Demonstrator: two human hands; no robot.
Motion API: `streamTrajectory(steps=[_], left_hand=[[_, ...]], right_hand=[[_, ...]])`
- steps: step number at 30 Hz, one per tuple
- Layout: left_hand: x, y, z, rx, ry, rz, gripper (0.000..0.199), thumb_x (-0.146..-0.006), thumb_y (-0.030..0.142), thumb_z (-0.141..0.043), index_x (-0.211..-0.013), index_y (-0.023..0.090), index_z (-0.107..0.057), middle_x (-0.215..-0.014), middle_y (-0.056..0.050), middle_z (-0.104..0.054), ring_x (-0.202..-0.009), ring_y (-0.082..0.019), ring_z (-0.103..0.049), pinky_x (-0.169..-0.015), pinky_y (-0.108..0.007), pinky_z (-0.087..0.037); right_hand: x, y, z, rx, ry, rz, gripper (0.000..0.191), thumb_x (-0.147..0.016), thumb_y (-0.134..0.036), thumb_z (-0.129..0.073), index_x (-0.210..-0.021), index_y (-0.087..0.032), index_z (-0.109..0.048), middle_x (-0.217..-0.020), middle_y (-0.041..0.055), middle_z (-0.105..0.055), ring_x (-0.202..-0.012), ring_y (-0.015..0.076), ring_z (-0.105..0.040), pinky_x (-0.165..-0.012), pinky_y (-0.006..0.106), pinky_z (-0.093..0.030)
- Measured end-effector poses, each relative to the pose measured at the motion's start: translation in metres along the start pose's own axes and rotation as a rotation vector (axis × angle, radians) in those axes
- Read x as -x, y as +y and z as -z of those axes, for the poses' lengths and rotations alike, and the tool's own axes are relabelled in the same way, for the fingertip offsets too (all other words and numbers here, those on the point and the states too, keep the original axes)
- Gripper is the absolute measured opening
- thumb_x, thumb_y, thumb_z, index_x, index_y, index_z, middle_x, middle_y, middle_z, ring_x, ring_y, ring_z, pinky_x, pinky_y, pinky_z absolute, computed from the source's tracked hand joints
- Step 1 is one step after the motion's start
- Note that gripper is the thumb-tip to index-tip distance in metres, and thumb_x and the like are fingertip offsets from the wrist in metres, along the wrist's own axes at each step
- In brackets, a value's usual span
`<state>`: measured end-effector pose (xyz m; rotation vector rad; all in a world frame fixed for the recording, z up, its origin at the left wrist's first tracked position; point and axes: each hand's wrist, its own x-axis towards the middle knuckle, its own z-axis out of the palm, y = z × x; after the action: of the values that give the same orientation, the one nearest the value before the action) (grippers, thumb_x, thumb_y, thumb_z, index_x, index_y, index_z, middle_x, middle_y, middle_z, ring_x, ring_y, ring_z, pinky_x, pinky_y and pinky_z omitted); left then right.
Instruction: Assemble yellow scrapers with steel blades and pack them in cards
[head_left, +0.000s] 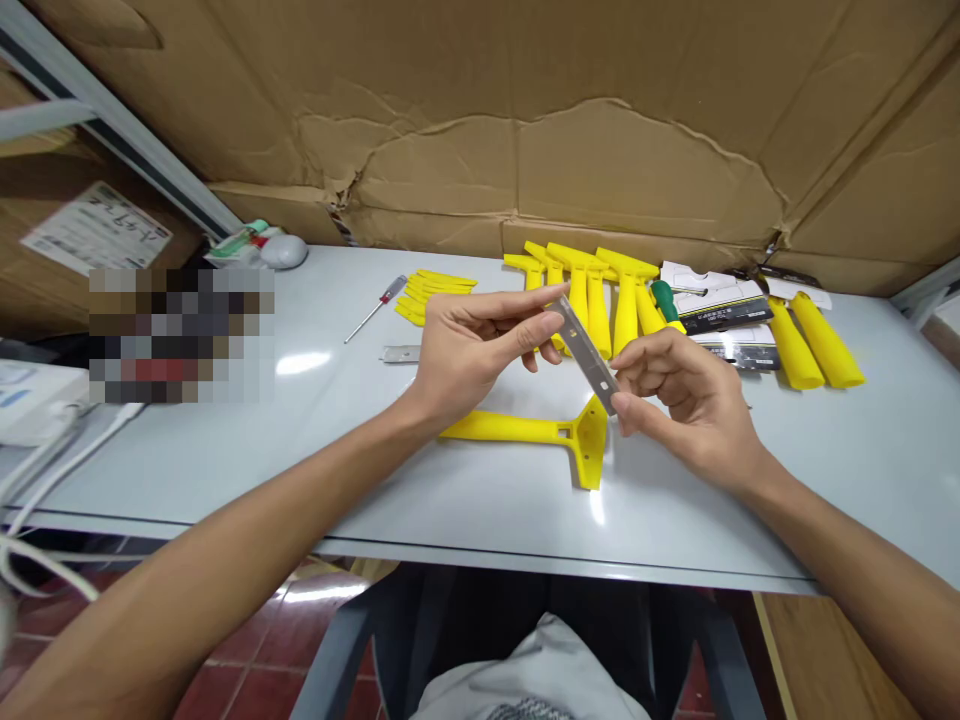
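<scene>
One labelled carton (pixel 96 230) stands at the far left, beside a pale table (pixel 247 440); a rounded grey object (pixel 283 252) rests at the table's far left edge; to its right lies a screwdriver (pixel 391 290), shaft pointing left and toward the near side; just right of this lies a group of slim yellow pieces (pixel 435 290), with a flat metal piece (pixel 401 354) on their near side, partly hidden by the left hand (pixel 480 345); this hand is almost closed, thumb and forefinger pinching the far left end of a metal strip (pixel 581 350) with small holes; the strip slants above the table between both hands, its right end lower and nearer; beneath it a yellow T-shaped handle (pixel 510 427) lies flat, head to the right, its left end covered by the left hand; farther back lie several similar yellow handles (pixel 626 310), heads toward the far side, with a green grip (pixel 664 298) at their right; the right hand (pixel 679 400), fingers curled, pinches the strip's near right end; beyond it lie printed packages (pixel 724 318); two hollow yellow sleeves (pixel 829 340) lie farthest right; cardboard (pixel 510 150) backs the scene.
</scene>
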<state>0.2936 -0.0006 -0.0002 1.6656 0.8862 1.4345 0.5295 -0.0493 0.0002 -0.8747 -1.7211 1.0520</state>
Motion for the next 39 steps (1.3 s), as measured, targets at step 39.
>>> streamTrajectory(steps=[39], left_hand=[[0.0087, 0.0039, -0.0021, 0.113, -0.272, -0.039, 0.037, -0.091, 0.023, -0.084, -0.128, 0.025, -0.081, -0.091, -0.002, -0.079, -0.069, -0.011, -0.073, -0.061, -0.021, -0.063]], right_hand=[[0.0005, 0.0008, -0.0011, -0.276, -0.260, -0.205, 0.031, -0.096, -0.020, -0.079, -0.119, -0.024, -0.059, -0.078, -0.0038, -0.079, -0.065, 0.0116, -0.077, -0.057, 0.018, -0.058]])
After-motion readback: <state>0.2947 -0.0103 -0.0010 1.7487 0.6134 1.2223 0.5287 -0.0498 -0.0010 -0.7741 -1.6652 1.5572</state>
